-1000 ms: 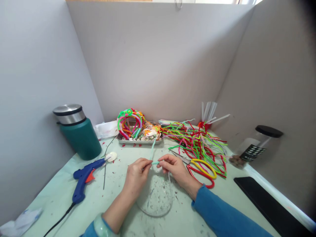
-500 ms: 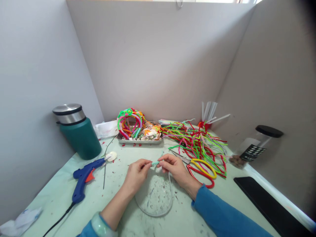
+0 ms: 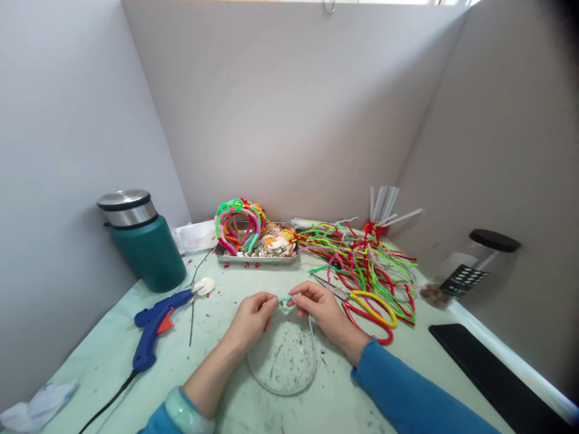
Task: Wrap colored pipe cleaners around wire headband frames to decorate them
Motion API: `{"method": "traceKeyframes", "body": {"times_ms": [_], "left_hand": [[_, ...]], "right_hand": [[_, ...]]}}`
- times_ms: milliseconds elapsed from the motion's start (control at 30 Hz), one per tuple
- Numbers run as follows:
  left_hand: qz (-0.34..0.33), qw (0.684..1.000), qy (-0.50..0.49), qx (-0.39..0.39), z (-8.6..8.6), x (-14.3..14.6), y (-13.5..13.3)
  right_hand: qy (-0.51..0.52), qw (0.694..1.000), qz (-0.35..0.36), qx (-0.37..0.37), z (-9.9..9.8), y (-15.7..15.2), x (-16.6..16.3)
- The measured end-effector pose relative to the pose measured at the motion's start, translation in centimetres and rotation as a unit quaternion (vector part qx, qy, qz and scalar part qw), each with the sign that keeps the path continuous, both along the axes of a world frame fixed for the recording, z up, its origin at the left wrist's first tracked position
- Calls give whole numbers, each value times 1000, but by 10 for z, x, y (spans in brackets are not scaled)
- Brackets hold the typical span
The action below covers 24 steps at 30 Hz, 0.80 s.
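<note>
Between my two hands is a short stretch of mint-green pipe cleaner (image 3: 284,298), wound round the top of a thin whitish headband hoop (image 3: 289,393). My left hand (image 3: 252,319) is closed, thumb and forefinger pinching the left end of the wound stretch. With a similar pinch, my right hand (image 3: 320,308) grips its right end. The hoop hangs below the fingers in a loop close over the table. Where each fingertip presses is partly hidden. Scissors (image 3: 375,310) with red and yellow handles lie just right of my right hand.
A blue glue gun (image 3: 151,331) lies at left, its nozzle by a white disc (image 3: 205,286). Behind it stands a green bottle (image 3: 149,253). A metal tray (image 3: 257,260) holds wrapped hoops; colourful pipe cleaners (image 3: 366,253) spread beside it. At right are a jar (image 3: 465,271) and a black strip (image 3: 493,380).
My fingers have shifted slightly around the mint-green pipe cleaner, which now looks smoother between them. The hoop and everything else stay almost where they were.
</note>
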<state>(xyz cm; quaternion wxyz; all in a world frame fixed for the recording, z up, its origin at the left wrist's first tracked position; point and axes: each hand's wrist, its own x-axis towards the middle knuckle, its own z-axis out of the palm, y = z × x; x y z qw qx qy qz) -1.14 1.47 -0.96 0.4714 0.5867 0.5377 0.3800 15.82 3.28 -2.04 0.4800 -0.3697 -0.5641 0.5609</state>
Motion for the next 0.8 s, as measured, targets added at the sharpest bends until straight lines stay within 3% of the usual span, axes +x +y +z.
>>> {"method": "traceKeyframes", "body": {"times_ms": [500,633,800], "left_hand": [[-25,996,-55,-61,5,1,-4],[-5,999,22,47,0,-1,-2],[19,961,205,184,-2,-3,-5]], "right_hand": [[2,1000,-4,-1,-3,2,0],[-1,1000,-1,9,-6,4,0],[-12,1000,0,20,-7,4,0]]}}
